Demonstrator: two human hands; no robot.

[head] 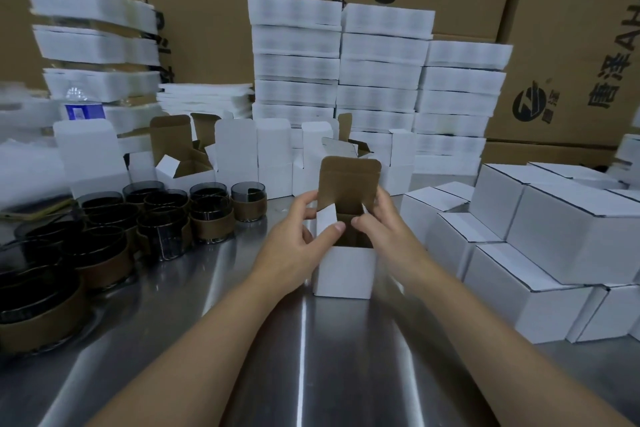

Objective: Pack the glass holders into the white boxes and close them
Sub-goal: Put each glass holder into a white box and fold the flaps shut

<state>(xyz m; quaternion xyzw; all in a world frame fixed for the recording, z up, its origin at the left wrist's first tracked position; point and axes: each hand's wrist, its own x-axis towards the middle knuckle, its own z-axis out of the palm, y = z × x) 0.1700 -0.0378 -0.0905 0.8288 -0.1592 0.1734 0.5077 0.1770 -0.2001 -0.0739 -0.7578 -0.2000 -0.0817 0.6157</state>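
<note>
A white box (344, 270) stands upright on the steel table (311, 357), close in front of the person, so both hands can work its top at once. Its tall lid flap (348, 180) stands straight up at the far edge of the box. That leaves the mouth free for the small side flaps to go down first. The left hand (294, 236) grips the box's left side, fingers curled behind the wall and thumb pressing the left side flap (327, 218) inward over the opening. The right hand (388, 222) grips the right side, its thumb tip pushing in at the right edge of the mouth and its fingers wrapped behind. The inside of the box is dark, and I cannot tell whether a holder sits in it, though folding the flaps suggests the closing step is in hand. Left of the box the glass holders (166, 218), dark glasses in brown sleeves, crowd together within easy reach. To its right, closed boxes (554, 253) are stacked, likely the finished ones. Behind it stand empty boxes (239, 152) with lids up, ready to fill, then foam stacks (377, 73) and brown cartons (571, 28).
</note>
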